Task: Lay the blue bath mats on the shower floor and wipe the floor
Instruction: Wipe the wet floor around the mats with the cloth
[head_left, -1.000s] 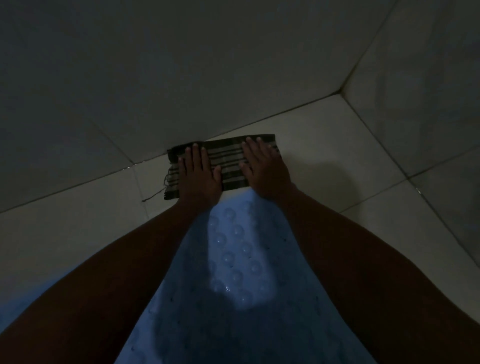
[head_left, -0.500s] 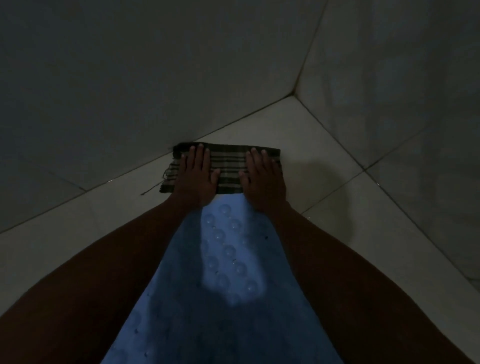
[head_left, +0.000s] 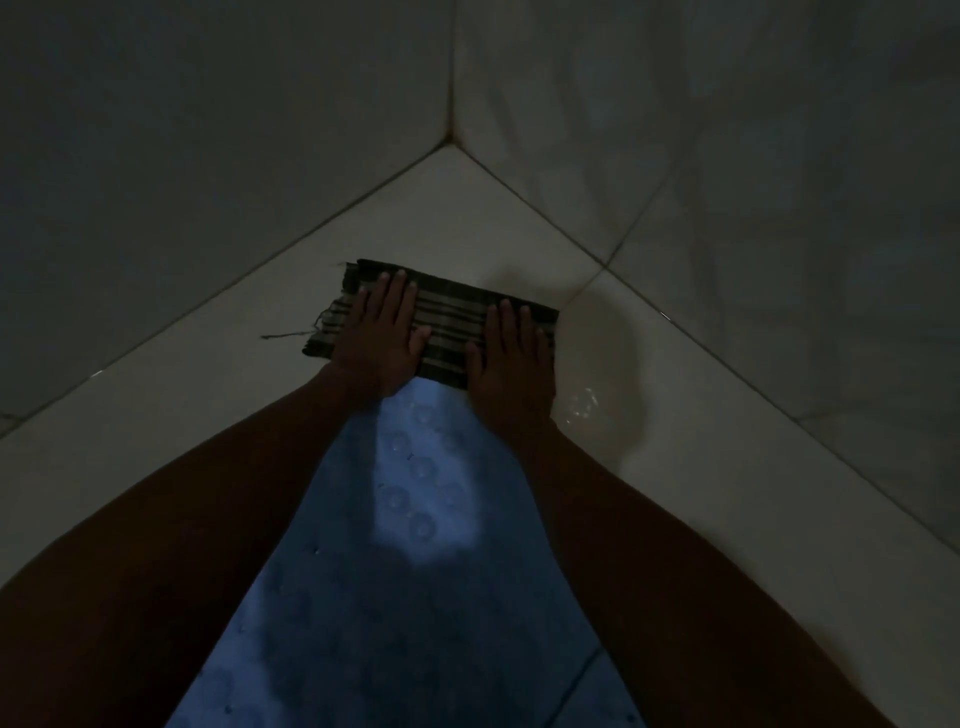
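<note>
Cloth pushed toward corner.
Striped cloth (head_left: 447, 325) now off the left wall, nearer the tiled corner; frayed thread trailing left, farther end angled.

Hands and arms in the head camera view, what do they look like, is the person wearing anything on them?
Both forearms are bare as far as the frame shows: no sleeves, gloves, watch or bracelet visible. The left hand and right hand show no rings that can be made out, though the light is dim. The fingernails look short and plain.
</note>
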